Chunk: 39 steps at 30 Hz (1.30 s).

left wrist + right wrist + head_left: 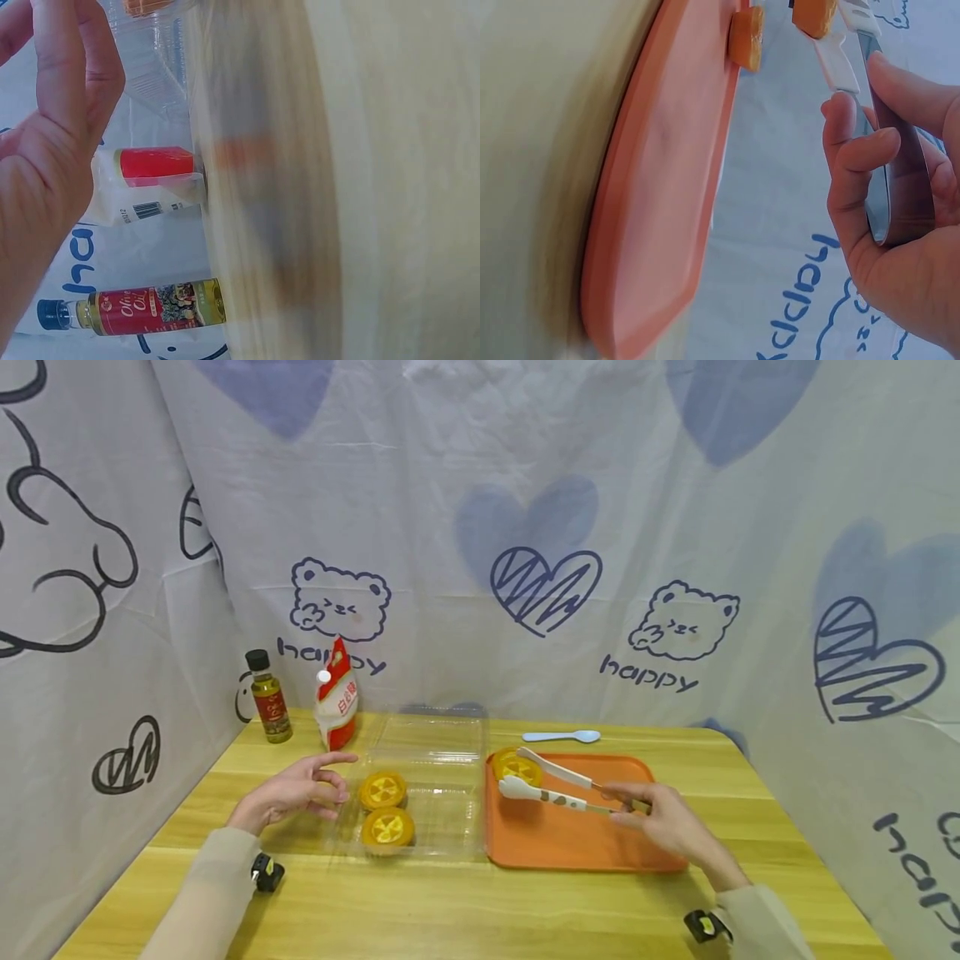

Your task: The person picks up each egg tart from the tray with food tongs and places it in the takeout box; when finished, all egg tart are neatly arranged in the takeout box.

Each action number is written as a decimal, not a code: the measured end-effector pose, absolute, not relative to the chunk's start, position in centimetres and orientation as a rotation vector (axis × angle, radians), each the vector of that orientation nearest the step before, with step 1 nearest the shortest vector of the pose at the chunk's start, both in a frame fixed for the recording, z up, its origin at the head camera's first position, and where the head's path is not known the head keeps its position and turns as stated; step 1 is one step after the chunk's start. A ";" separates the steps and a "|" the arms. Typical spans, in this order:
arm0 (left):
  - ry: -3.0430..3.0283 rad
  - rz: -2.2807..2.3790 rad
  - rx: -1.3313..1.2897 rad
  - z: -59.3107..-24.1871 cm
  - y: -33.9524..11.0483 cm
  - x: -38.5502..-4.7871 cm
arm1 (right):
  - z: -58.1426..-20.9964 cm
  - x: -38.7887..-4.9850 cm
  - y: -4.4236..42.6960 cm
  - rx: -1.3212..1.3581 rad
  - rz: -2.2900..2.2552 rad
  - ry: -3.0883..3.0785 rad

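My right hand grips white-tipped tongs above the left part of the orange tray. In the right wrist view, an egg tart sits between the tong tips, raised off the tray. Another tart rests at the tray's far edge there; in the head view the two seem to overlap. Two egg tarts lie in the left half of an open clear plastic box. Beside that box's left wall, my left hand hovers with loosely spread fingers, holding nothing; whether it touches the box I cannot tell.
Behind my left hand stand a red-and-white bag and an olive oil bottle. A pale blue spoon lies beyond the tray. Printed cloth hangs around the wooden table. The box's lid leans open at the back.
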<state>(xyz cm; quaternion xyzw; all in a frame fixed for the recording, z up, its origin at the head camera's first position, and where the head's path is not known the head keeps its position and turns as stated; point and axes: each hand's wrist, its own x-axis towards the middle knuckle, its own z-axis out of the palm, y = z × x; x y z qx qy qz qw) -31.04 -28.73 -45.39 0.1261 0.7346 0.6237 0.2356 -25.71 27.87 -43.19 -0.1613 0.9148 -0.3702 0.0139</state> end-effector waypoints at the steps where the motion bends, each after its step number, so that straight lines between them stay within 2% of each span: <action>1: 2.015 1.712 0.345 -45.4 -28.7 -31.0 | -43.2 -25.7 27.7 -0.496 -1.169 2.839; 12: 2.007 1.729 0.365 -45.3 -28.7 -30.8 | -42.6 -25.6 25.2 -0.523 -1.279 2.772; 19: 2.000 1.737 0.365 -45.3 -28.7 -30.7 | -42.7 -25.9 23.5 -0.627 -1.264 2.785; 39: 2.005 1.721 0.355 -45.1 -28.6 -30.6 | -42.7 -26.7 18.8 -0.655 -1.211 2.765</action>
